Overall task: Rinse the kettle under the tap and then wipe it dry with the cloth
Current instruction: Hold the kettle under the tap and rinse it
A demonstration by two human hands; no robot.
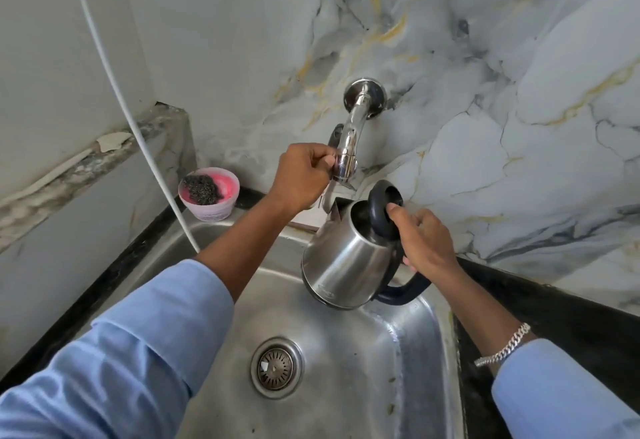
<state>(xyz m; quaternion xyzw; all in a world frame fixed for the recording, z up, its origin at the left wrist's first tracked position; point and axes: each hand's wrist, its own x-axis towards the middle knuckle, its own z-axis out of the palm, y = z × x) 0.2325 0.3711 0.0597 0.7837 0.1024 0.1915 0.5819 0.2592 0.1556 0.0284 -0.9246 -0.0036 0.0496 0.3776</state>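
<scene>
Here, the steel sink (346, 352) fills the lower field. Your right hand (426, 241) grips the handle of the kettle (346, 262) (lid open, tilted) above the basin at 1 o'clock from the drain; your left hand (304, 175) pinches the tap (346, 154) at 12 o'clock.

Brushed steel kettle (341, 262) with matt black plastic handle, glossy chrome tap (349, 140), scuffed steel sink (346, 352)

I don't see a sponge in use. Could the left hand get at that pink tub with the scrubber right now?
Probably yes. The pink tub sits open on the sink's back corner, beside the left hand, with nothing between them. That hand would first have to let go of the tap.
</scene>
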